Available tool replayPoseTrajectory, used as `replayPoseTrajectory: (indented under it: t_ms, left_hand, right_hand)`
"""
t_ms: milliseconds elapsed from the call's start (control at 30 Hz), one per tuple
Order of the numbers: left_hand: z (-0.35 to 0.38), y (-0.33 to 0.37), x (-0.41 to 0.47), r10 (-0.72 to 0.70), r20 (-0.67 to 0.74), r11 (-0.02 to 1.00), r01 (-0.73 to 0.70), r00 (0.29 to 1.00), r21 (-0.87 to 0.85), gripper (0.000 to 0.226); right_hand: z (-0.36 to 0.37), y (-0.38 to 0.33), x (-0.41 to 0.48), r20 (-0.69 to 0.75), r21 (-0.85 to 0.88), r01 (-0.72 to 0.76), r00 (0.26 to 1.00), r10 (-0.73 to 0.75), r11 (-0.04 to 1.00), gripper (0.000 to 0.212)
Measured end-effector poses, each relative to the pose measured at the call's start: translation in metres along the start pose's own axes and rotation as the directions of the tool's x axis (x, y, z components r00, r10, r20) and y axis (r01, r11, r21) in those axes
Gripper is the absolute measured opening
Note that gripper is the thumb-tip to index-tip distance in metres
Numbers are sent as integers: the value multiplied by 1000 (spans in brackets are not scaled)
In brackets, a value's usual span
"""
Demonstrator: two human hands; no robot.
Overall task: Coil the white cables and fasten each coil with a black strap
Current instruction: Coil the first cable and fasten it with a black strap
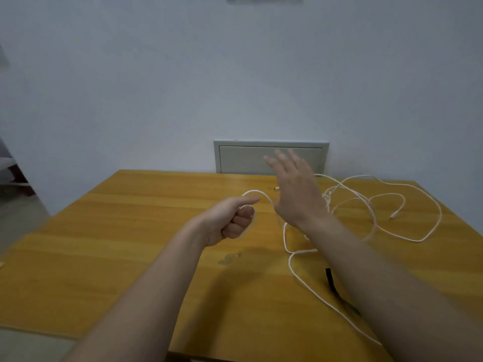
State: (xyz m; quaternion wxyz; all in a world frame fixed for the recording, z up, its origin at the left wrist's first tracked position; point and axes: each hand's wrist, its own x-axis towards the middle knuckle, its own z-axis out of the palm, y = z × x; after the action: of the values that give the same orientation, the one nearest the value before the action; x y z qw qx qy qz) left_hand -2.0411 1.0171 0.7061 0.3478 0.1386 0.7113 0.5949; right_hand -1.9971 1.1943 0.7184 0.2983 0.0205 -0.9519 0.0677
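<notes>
A long white cable (308,282) lies in loose loops over the right half of the wooden table (130,231). My left hand (232,220) is closed in a fist above the table's middle and pinches one end of the cable, which arches to the right from it. My right hand (295,189) hovers flat above the cable, fingers spread, holding nothing. More tangled white cable (407,205) spreads at the far right, with a plug end (394,214) lying loose. A black strap (329,279) lies on the table beside my right forearm, partly hidden by it.
A grey panel (270,156) is set in the wall behind the table's far edge. A small plug tip (276,189) lies near that edge. A faint smudge (230,258) marks the tabletop in front of my left hand. Floor shows at the left.
</notes>
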Motion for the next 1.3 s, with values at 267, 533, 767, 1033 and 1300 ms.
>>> replayPoseTrajectory:
  t_ms: [267,533,767,1033,1300]
  left_hand:
    - [-22,-21,21,9,-168,987,-36,986,-159,50]
    - [-42,-40,38,111,32,925,-91,993,-369,40]
    - [-39,-70,49,350,378,759,-22,857,-651,46]
    - [-41,-71,48,418,-4,369,-173,908,-913,40]
    - [-47,-68,48,425,-190,335,-349,885,-875,44]
  right_hand:
    - [15,-44,-11,90,822,-147,988,129,551,44]
    - [44,-32,3,78,304,-206,979,191,930,31]
    - [83,-31,-15,-20,299,-316,941,337,900,23]
    - [110,-38,-31,57,378,-213,977,207,901,27]
    - [110,-50,-41,214,346,-116,976,42,931,32]
